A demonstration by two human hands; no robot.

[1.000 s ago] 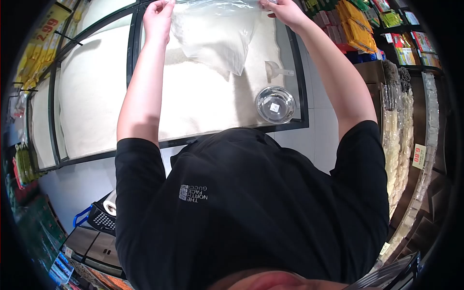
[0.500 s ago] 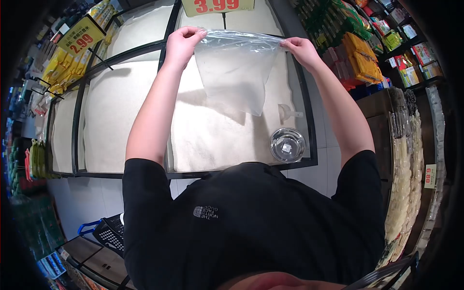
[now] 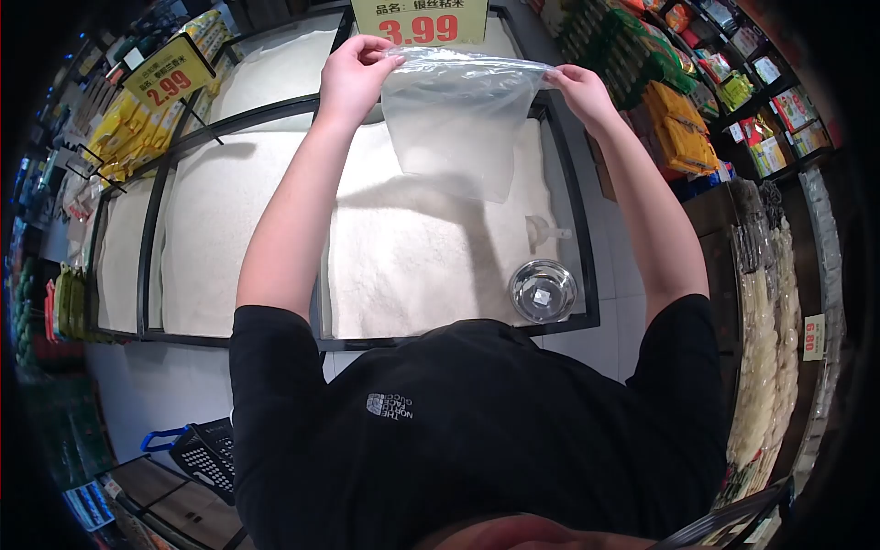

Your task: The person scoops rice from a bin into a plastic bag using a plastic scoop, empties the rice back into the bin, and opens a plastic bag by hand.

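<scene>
A clear plastic bag (image 3: 454,124) hangs stretched between my two hands above a bin of white grain (image 3: 403,266). My left hand (image 3: 356,78) pinches the bag's top left corner. At the top right corner, my right hand (image 3: 579,93) is closed on the bag's edge. The bag looks flat, with nothing visible inside. Below and to the right of it, a clear scoop (image 3: 548,235) lies on the grain. A round metal bowl (image 3: 543,291) with a small white label sits in the bin's near right corner.
Black frames (image 3: 147,247) divide the grain bins. Price signs (image 3: 420,23) stand at the back. Yellow packets (image 3: 137,137) are at the left, and orange packets (image 3: 678,128) at the right. Bagged noodles (image 3: 761,339) line the right side. A black basket (image 3: 206,458) stands at the lower left.
The view has tilted up, showing the price signs and more of the bins. The bag, cut off by the top edge earlier, now shows whole and hangs more evenly. Both hands still hold it.
</scene>
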